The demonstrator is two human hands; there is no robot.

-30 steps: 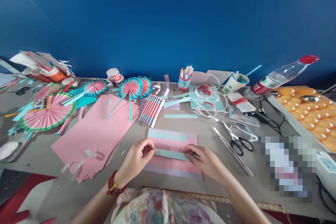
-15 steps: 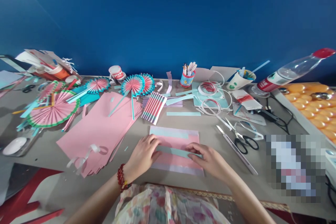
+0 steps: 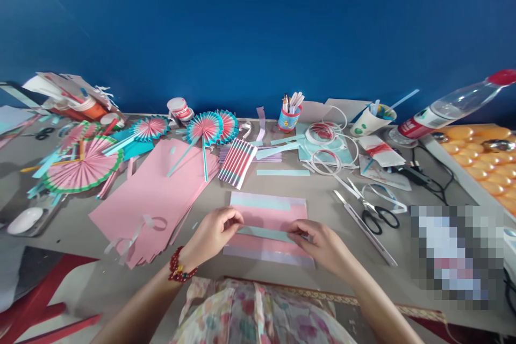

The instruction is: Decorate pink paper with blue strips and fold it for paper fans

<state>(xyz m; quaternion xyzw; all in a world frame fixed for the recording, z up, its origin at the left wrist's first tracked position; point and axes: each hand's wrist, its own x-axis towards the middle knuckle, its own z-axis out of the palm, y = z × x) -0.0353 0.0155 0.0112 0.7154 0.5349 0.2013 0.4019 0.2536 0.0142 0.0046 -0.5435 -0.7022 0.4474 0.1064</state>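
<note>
A pale blue paper strip (image 3: 264,234) stretches between my hands, over a pink sheet of paper (image 3: 266,217) with lilac bands along its far and near edges. My left hand (image 3: 215,230) pinches the strip's left end with thumb and fingers. Its right end is between the thumb and fingers of my right hand (image 3: 316,239). Another pale blue strip (image 3: 260,202) lies along the sheet's upper part. I cannot tell whether the held strip touches the sheet. Beyond the sheet lies a pleated pink-and-white paper piece (image 3: 237,163).
Left of the sheet is a stack of pink paper (image 3: 145,193), with paper rosette fans (image 3: 205,128) behind. To the right lie a utility knife (image 3: 365,227) and scissors (image 3: 379,215). A loose blue strip (image 3: 282,172), a pen cup (image 3: 289,118) and a tilted plastic bottle (image 3: 447,110) stand further back.
My left hand has shifted slightly left, with its fingers drawn together at the strip's end. The strip has moved a little, and my right hand stays nearly in place.
</note>
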